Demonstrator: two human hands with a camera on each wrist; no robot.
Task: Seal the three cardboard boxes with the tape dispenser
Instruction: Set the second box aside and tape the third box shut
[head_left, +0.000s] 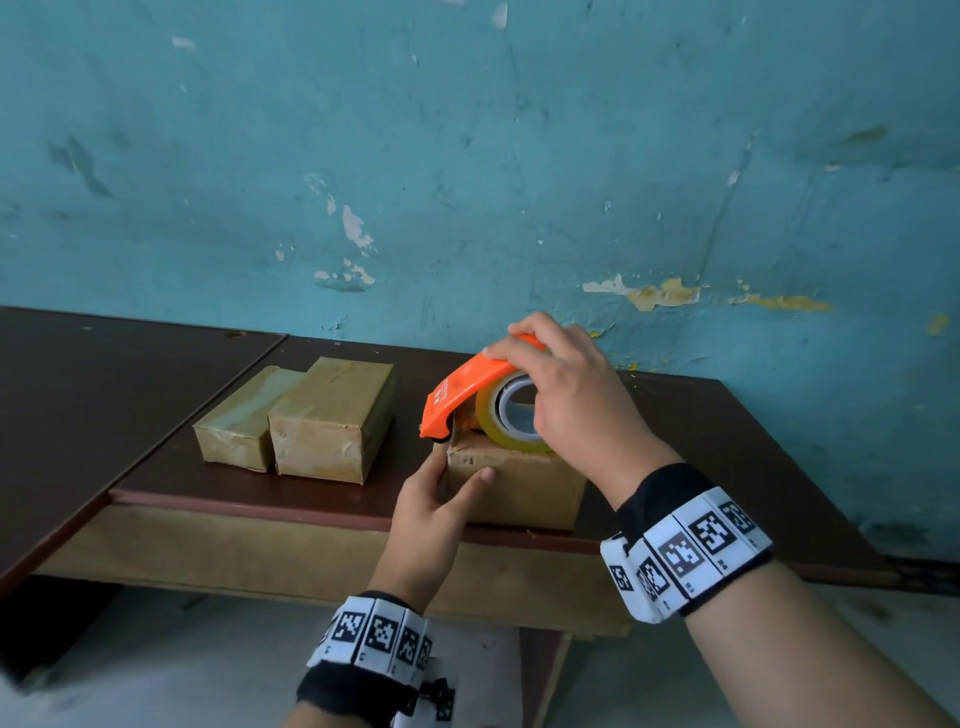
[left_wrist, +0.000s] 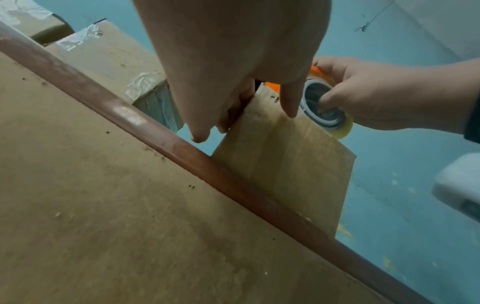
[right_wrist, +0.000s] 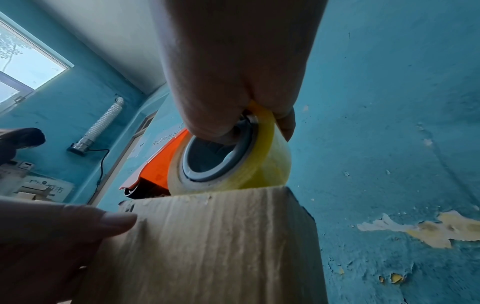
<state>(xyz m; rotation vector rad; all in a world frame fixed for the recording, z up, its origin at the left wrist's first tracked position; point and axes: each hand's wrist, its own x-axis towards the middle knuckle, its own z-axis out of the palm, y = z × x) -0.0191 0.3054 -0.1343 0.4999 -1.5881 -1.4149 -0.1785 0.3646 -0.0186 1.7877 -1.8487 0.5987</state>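
dark table (head_left: 727, 441), three cardboard boxes (head_left: 332, 415)

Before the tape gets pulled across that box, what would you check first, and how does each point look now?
1. Right hand grips the dispenser: ok, fingers over its orange top, thumb in the roll's core.
2. Dispenser sits on the near box: ok, its front end is at the box's left top edge.
3. Left hand steadies the box: ok, fingers lie against its left corner.
4. Flaps closed flat under the dispenser: cannot tell, the top is hidden.
5. Tape end stuck to the box: cannot tell.
6. Other two boxes out of the way: ok, they stand apart to the left, tape showing on them.
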